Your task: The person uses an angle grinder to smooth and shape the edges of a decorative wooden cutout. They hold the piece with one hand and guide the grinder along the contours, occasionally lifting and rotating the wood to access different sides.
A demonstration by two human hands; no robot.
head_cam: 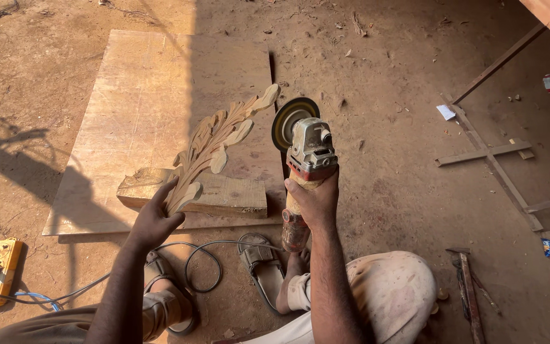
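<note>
The left hand (155, 220) grips the lower end of a pale carved wooden leaf ornament (214, 143), fingers wrapped round its stem, and holds it up tilted so its tip points far and to the right. The right hand (313, 202) is closed round the body of a grey and red angle grinder (307, 162), whose dark sanding disc (291, 121) faces the carving, just beside its upper leaves but, as far as can be seen, apart from them.

Just beyond the left hand a thick wooden block (224, 194) lies on a large flat plywood sheet (141, 89) on the dirt floor (389, 178).

To do this well, the carving would likely be steadier with its base braced on the block than held free in the air. The disc should meet the wood at a shallow angle with light pressure, since the thin leaf tips look easy to chip. The black cable (202, 264) loops near the sandalled feet (259, 261), and is best kept behind the tool.
</note>
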